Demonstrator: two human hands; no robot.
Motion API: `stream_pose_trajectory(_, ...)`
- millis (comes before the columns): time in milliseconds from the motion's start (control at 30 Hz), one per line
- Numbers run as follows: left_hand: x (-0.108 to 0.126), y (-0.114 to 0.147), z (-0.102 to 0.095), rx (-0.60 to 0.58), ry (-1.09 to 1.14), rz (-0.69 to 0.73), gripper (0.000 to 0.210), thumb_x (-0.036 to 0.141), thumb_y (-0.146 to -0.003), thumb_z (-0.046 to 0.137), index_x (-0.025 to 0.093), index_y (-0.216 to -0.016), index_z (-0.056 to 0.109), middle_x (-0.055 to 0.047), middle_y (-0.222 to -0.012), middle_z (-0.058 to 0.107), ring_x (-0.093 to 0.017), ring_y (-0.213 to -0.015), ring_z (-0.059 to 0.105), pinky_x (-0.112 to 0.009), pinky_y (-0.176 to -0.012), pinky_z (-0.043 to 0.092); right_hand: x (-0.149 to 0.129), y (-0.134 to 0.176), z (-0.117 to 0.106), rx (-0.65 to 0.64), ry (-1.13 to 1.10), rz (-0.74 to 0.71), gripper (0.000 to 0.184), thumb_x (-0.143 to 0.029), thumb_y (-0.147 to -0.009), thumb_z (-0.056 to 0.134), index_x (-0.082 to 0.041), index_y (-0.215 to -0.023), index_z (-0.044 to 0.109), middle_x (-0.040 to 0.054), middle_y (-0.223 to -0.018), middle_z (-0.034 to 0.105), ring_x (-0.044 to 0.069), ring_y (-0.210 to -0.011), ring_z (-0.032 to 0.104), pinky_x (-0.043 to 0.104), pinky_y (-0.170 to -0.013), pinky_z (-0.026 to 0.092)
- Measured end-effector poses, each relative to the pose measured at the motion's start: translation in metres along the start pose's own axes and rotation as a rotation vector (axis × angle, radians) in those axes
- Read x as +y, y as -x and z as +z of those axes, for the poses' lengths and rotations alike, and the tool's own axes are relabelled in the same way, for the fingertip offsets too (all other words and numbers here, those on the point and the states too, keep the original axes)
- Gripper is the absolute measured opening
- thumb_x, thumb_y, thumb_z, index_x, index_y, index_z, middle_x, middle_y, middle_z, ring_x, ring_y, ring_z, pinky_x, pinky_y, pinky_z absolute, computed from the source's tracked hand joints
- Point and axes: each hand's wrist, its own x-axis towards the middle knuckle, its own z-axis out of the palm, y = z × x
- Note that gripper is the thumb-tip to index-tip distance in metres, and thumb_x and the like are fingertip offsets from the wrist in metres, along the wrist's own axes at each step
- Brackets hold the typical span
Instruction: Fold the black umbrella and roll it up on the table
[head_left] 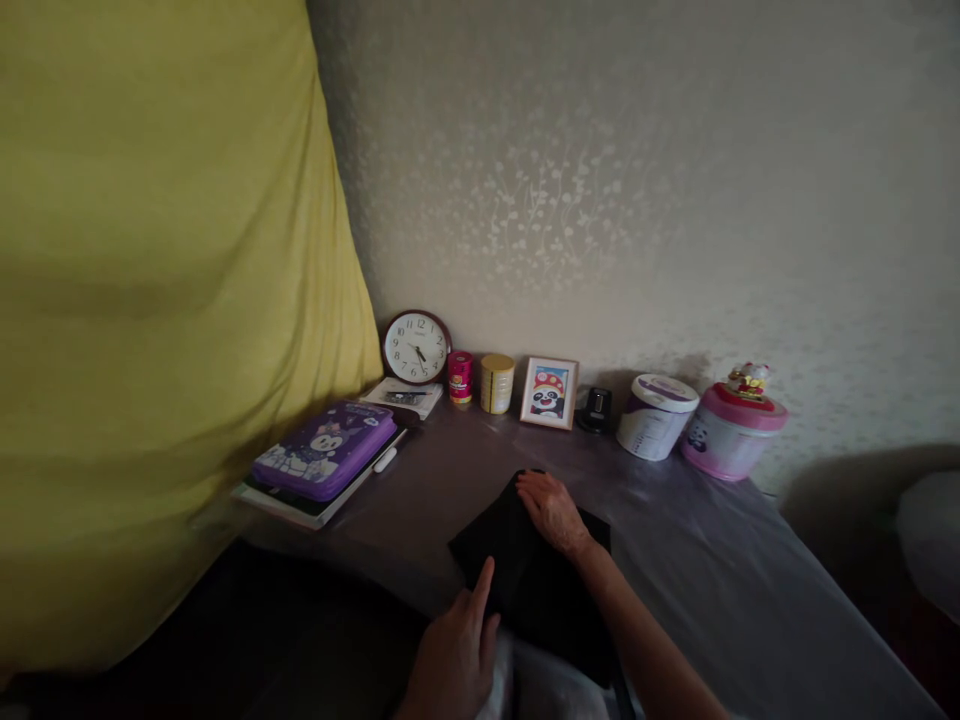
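Observation:
A dark, flat black sheet (529, 580), paper or cloth, lies at the front of the table; which material it is, I cannot tell. One corner of it points left, and its upper part seems folded over. My right hand (551, 512) rests palm down on its top edge, fingers stretched forward. Close to the sheet's lower left side is my left hand (454, 645), with the index finger extended onto or just over the black surface and the thumb apart from it. The remaining left fingers are partly hidden.
A grey-covered table (697, 560) stands against the wall. On its left lie a purple pencil case (326, 450) and books. Along the back are a clock (417, 347), a red can (460, 378), a yellow can (496, 384), a panda picture (550, 393) and two tubs (654, 420). A yellow curtain (165, 300) hangs left.

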Motion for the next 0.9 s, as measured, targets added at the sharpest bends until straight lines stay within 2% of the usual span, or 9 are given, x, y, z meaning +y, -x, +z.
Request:
stream_pose_trajectory(100,-0.003,-0.001,-0.001,0.013,0.03,0.008,0.056,0.028,-0.091,0.026,0.016,-0.145,0.021,-0.012,-0.118,0.062,-0.022,-0.104,0.061,-0.032,-0.089,0.045,0.022,-0.002,-0.007,0.111,0.002,0.155,0.033,-0.03,-0.093,0.037,-0.016,-0.101,0.067,0.0112,-0.109,0.067,0.024,-0.104,0.061,0.045,-0.094,0.047)
stream_pose_trajectory(200,-0.008,-0.003,0.0,0.035,0.072,0.025,0.056,0.027,-0.09,0.026,0.012,-0.144,0.024,-0.014,-0.131,0.054,-0.021,-0.112,0.057,-0.032,-0.095,0.042,0.036,0.011,-0.028,0.173,-0.076,0.207,0.033,-0.033,-0.092,0.037,-0.018,-0.099,0.066,0.0089,-0.102,0.068,0.021,-0.097,0.063,0.04,-0.089,0.05)
stream_pose_trajectory(333,-0.015,-0.005,0.002,0.045,0.094,0.05,0.056,0.029,-0.091,0.025,0.01,-0.144,0.023,-0.015,-0.132,0.053,-0.021,-0.112,0.057,-0.034,-0.096,0.043,0.036,0.042,-0.059,0.215,-0.075,0.252,0.029,-0.035,-0.091,0.041,-0.02,-0.097,0.065,0.0071,-0.095,0.068,0.02,-0.09,0.064,0.036,-0.082,0.053)
stream_pose_trajectory(433,-0.017,-0.006,0.004,0.06,0.099,0.048,0.056,0.03,-0.091,0.025,0.011,-0.144,0.024,-0.014,-0.132,0.054,-0.02,-0.111,0.058,-0.033,-0.095,0.044,0.029,0.064,-0.075,0.192,-0.023,0.226,0.025,-0.031,-0.091,0.042,-0.021,-0.098,0.064,0.0066,-0.094,0.068,0.019,-0.088,0.063,0.034,-0.08,0.053)
stream_pose_trajectory(567,-0.019,-0.006,0.007,0.074,0.099,0.051,0.055,0.03,-0.091,0.026,0.013,-0.144,0.024,-0.012,-0.128,0.057,-0.018,-0.113,0.057,-0.03,-0.096,0.044,0.019,0.087,-0.085,0.125,0.031,0.152,0.025,-0.023,-0.09,0.041,-0.022,-0.1,0.063,0.006,-0.101,0.067,0.019,-0.093,0.063,0.035,-0.082,0.053)
stream_pose_trajectory(733,-0.018,-0.006,0.005,0.082,0.087,0.036,0.054,0.031,-0.092,0.027,0.014,-0.143,0.026,-0.012,-0.125,0.059,-0.018,-0.113,0.057,-0.03,-0.097,0.043,0.006,0.11,-0.088,0.052,0.078,0.104,0.03,-0.015,-0.088,0.041,-0.025,-0.109,0.06,0.0055,-0.119,0.061,0.019,-0.105,0.061,0.04,-0.092,0.051)
stream_pose_trajectory(900,-0.017,-0.005,0.002,0.074,0.087,0.042,0.055,0.031,-0.091,0.026,0.015,-0.144,0.025,-0.01,-0.135,0.052,-0.017,-0.116,0.055,-0.03,-0.099,0.041,-0.006,0.123,-0.085,-0.04,0.001,0.054,0.037,-0.011,-0.086,0.039,-0.026,-0.115,0.057,0.006,-0.132,0.051,0.017,-0.11,0.059,0.031,-0.088,0.054)
